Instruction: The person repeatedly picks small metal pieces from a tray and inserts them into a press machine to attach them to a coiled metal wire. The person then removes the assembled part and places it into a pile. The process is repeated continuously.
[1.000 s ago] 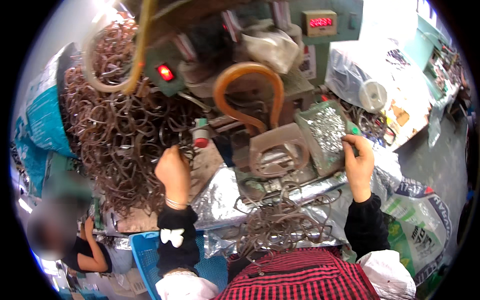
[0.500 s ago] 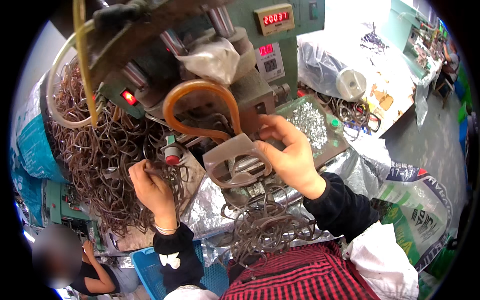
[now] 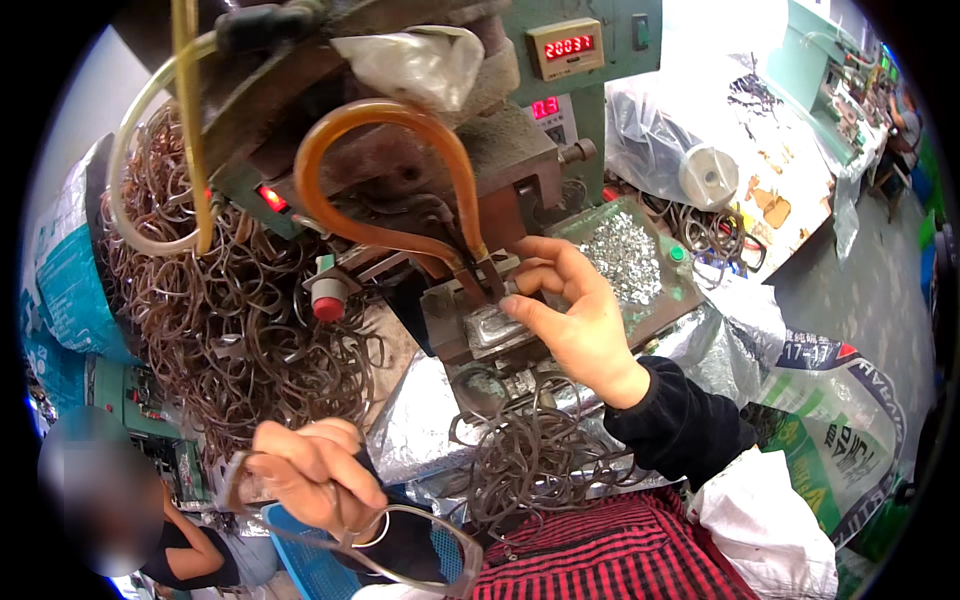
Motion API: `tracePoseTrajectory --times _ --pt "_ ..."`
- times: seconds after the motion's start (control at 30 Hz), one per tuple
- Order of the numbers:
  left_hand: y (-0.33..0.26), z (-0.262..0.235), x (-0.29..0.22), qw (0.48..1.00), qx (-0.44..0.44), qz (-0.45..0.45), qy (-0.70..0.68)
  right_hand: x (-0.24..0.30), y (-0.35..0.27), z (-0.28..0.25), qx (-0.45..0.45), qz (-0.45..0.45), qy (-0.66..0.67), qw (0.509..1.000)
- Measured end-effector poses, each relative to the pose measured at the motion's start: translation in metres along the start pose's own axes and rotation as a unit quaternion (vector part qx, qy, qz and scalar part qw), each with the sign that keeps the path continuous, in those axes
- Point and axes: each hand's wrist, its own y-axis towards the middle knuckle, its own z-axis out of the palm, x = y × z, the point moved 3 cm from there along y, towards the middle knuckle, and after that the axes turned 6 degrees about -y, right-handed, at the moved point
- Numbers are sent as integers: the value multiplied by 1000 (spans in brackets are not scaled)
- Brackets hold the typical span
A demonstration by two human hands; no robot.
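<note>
Far left there's a huge tangle of brown wire rings (image 3: 230, 320) hanging beside the machine, way too many to count. Lower left, another person (image 3: 150, 530) is partly cut off by the rim.

The left hand (image 3: 315, 475) sits low in the frame, fingers curled shut around a wire ring (image 3: 350, 545), a big loop that runs from the fist down toward the red plaid lap (image 3: 610, 560). Part of the loop is hidden behind the fingers, so I can't tell if it's one ring or two stacked.

Middle: green press machine (image 3: 480, 150) with one orange curved hose (image 3: 390, 180), one red push button (image 3: 328, 305), and two red number displays. Below it a second pile of rings (image 3: 530, 455) lies on silver foil (image 3: 420, 420), touching the lap.

The right hand (image 3: 570, 315) is up at the metal die block (image 3: 495, 325), thumb and index pinched together right where the hose tips come down. Whatever small piece is in that pinch is too tiny to make out. The other fingers are loosely spread.

Just right of that hand is one green tray of small shiny metal bits (image 3: 625, 255), uncountable. Further right, a clear bag (image 3: 660, 150) with a round silver thing.
</note>
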Motion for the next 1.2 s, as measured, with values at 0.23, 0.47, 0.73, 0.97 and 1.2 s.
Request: tracePoseTrajectory --times 0.23,0.47,0.73,0.97,1.2 --pt "72 29 22 939 -65 95 324 11 -3 14 7 45 66 997" --pt "61 41 12 967 -37 10 251 22 -25 13 -13 14 101 995" --pt "-97 48 -8 693 235 -558 -390 -26 8 -56 -81 39 41 995" --pt "-109 -8 -12 896 77 -361 -247 -46 -30 -120 -182 -30 -306 934" --pt "-83 -45 -6 967 -132 -197 96 -41 -44 -114 -104 -133 -655 737"
